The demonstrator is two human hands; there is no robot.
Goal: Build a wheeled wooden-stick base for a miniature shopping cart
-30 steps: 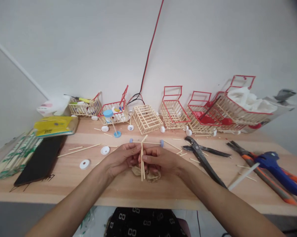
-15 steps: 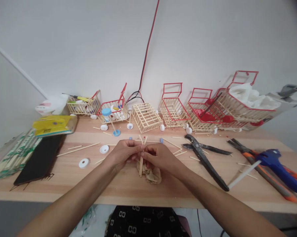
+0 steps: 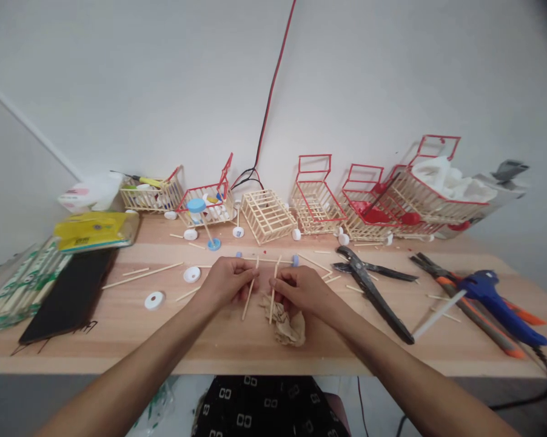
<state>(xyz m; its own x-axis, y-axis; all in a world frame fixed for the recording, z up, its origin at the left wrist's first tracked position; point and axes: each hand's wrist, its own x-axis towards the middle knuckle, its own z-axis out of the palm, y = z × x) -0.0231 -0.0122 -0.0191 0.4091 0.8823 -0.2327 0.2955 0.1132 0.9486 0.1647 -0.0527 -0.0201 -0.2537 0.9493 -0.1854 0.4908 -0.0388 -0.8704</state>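
Observation:
My left hand [image 3: 230, 280] pinches a thin wooden stick [image 3: 248, 302], its upper end bent, tilted over the table. A hand's breadth to the right, my right hand [image 3: 298, 289] holds a second wooden stick [image 3: 272, 306], also bent near the top. The two sticks are apart from each other. Beneath my right hand lies a crumpled brown paper or cloth [image 3: 288, 328]. Just beyond my fingers, a stick axle [image 3: 273, 261] with small blue end pieces lies on the table. An angled stick piece [image 3: 314, 264] is right of it.
Small stick-built carts [image 3: 316, 206] line the wall, with an unpainted stick basket [image 3: 268, 218] among them. Black pliers [image 3: 378, 297], orange-handled pliers [image 3: 478, 315] and a blue glue gun [image 3: 501, 303] lie right. White wheels [image 3: 154, 300], a black slab [image 3: 68, 297] and bagged sticks [image 3: 21, 285] are left.
My hands have moved apart. The two sticks, earlier held together between both hands, are now separated, one in each hand. The view has shifted slightly.

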